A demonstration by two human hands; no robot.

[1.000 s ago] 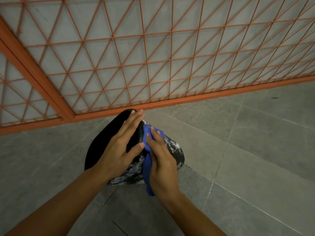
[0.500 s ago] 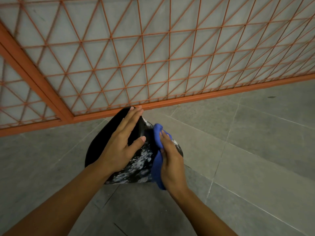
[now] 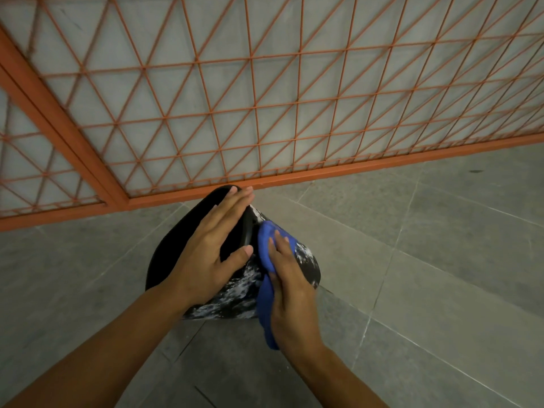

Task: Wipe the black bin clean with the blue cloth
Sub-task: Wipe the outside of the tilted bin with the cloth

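Observation:
The black bin (image 3: 172,254) lies on its side on the grey tiled floor, its wall smeared with white marks (image 3: 244,290). My left hand (image 3: 206,254) rests flat on top of the bin, fingers straight and reaching toward the fence. My right hand (image 3: 290,293) holds the blue cloth (image 3: 265,242) against the bin's smeared right side. The fingertips press on the cloth near its top. One end of the cloth hangs below my wrist.
An orange metal mesh fence, with its bottom rail (image 3: 294,176) just behind the bin, runs across the back. A thick orange post (image 3: 59,119) slants down at the left. Grey floor tiles (image 3: 426,260) spread to the right and in front.
My right hand has slid the blue cloth a little to the right across the bin's side. My left hand stays flat on the bin.

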